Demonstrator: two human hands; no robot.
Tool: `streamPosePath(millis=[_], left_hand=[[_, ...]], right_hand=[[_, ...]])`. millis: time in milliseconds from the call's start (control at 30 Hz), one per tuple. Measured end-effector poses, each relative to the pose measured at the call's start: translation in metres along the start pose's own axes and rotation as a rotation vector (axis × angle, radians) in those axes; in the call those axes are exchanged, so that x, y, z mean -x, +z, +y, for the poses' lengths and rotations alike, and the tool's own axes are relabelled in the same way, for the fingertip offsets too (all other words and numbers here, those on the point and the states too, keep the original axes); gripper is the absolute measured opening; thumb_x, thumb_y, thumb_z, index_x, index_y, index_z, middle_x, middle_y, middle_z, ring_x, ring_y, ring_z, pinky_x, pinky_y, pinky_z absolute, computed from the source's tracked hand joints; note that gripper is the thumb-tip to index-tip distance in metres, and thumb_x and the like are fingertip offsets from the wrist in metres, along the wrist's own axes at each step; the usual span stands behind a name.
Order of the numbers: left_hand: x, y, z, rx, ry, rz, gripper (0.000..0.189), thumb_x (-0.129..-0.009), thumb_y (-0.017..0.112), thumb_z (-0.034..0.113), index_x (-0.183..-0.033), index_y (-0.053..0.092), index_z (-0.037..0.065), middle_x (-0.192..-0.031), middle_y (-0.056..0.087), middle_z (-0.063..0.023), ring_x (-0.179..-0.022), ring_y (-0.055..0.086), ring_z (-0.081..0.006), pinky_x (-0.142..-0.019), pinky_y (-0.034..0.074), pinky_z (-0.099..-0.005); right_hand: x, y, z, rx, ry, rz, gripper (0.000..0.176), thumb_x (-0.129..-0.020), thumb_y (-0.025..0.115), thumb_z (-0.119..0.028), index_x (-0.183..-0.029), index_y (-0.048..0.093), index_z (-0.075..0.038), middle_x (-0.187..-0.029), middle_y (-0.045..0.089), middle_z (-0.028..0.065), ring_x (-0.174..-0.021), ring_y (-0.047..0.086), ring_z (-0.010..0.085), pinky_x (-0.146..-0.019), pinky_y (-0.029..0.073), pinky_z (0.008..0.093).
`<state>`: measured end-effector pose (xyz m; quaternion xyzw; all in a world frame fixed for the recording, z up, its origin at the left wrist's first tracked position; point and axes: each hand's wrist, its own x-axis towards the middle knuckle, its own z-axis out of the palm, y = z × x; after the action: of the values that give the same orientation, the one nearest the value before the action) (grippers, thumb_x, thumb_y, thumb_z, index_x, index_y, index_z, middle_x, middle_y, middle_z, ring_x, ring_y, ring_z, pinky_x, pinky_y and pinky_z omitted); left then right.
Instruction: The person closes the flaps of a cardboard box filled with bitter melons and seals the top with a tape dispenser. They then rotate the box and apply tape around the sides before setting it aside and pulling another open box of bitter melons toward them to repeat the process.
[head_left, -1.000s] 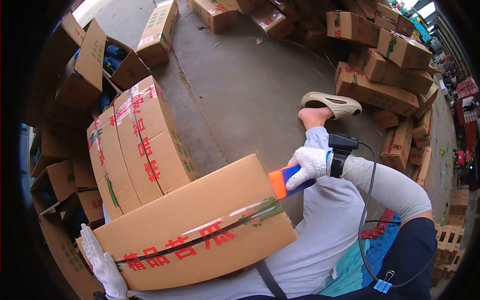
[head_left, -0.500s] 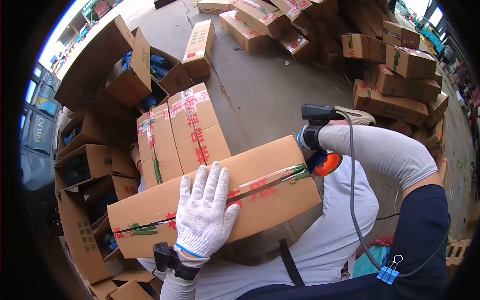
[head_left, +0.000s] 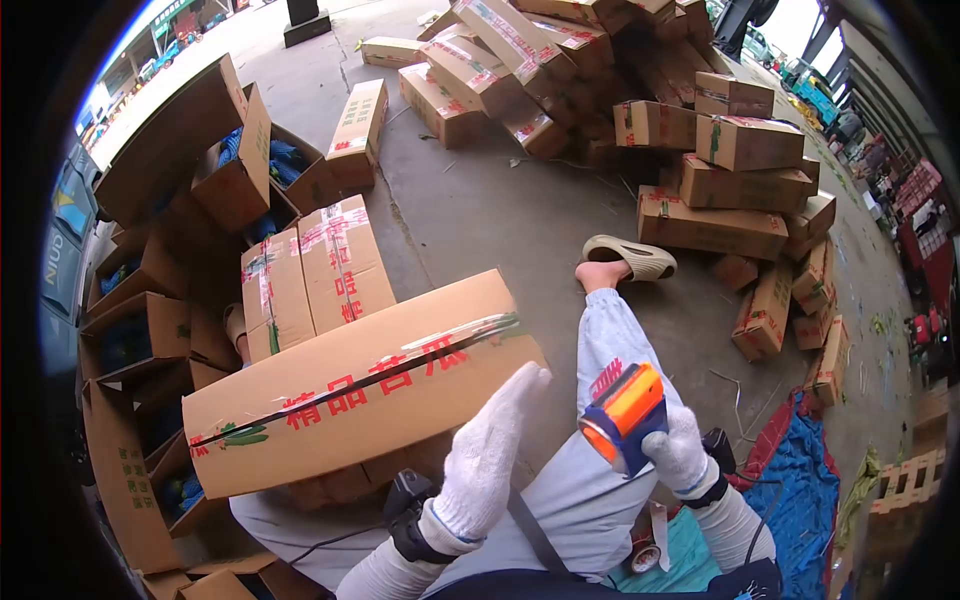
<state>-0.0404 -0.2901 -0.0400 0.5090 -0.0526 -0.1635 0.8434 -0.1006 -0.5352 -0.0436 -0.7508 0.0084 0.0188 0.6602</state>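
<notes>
A long cardboard carton lies tilted across my lap, with red lettering and dark tape along its top seam. My left hand, in a white knitted glove, is held edge-on at the carton's right end, fingers straight and together, gripping nothing. In my gloved right hand is a tape dispenser with an orange and dark blue body, raised above my leg to the right of the carton. Two taped cartons stand just beyond the one on my lap.
Open cartons with blue-wrapped contents crowd the left side. Closed cartons are heaped ahead and to the right. A tape roll lies near my right leg, beside a blue sheet.
My left hand has slid from the carton's top to its right end and turned edge-on. My right hand has drawn back from the carton's far end with the tape dispenser.
</notes>
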Motion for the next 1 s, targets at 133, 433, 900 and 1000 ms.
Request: streamPosePath(millis=[133, 433, 900, 1000], left_hand=[[0.011, 0.025, -0.011, 0.362, -0.339, -0.165, 0.056, -0.109, 0.044, 0.034, -0.146, 0.044, -0.008, -0.14, 0.058, -0.0184, -0.13, 0.054, -0.0225, -0.115, 0.036, -0.0332], [-0.004, 0.004, 0.018, -0.262, -0.268, -0.238, 0.035, -0.106, 0.055, 0.022, -0.122, 0.065, -0.007, -0.114, 0.072, -0.0135, -0.102, 0.069, -0.0176, -0.094, 0.054, -0.0318], [-0.212, -0.127, 0.012, -1.33, -0.151, -0.02, 0.039, -0.091, 0.07, 0.027, -0.121, 0.064, 0.003, -0.112, 0.069, -0.0193, -0.101, 0.068, -0.0251, -0.088, 0.053, -0.0341], [-0.202, -0.118, 0.03, -1.205, -0.009, -0.255, 0.037, -0.09, 0.065, 0.029, -0.117, 0.067, 0.003, -0.106, 0.072, -0.0185, -0.097, 0.07, -0.0329, -0.087, 0.054, -0.0381]], right_hand=[[0.051, 0.041, 0.019, 0.092, 0.037, 0.094, 0.057, -0.082, 0.082, -0.047, -0.111, 0.07, 0.0, -0.088, 0.073, 0.0093, -0.08, 0.071, 0.0179, -0.074, 0.055, 0.0318], [0.055, 0.066, 0.021, -0.008, 0.102, -0.064, 0.066, -0.081, 0.083, -0.05, -0.117, 0.067, 0.003, -0.096, 0.075, 0.0089, -0.087, 0.071, 0.0164, -0.08, 0.056, 0.0314], [0.05, 0.092, 0.129, -0.203, 0.401, -0.225, 0.047, -0.088, 0.08, -0.038, -0.116, 0.067, -0.002, -0.094, 0.073, 0.0054, -0.088, 0.068, 0.0152, -0.082, 0.054, 0.0322], [0.005, 0.09, 0.17, -0.053, 0.37, -0.466, 0.057, -0.087, 0.078, -0.042, -0.13, 0.061, -0.01, -0.121, 0.068, 0.0085, -0.111, 0.065, 0.0208, -0.096, 0.052, 0.0374]])
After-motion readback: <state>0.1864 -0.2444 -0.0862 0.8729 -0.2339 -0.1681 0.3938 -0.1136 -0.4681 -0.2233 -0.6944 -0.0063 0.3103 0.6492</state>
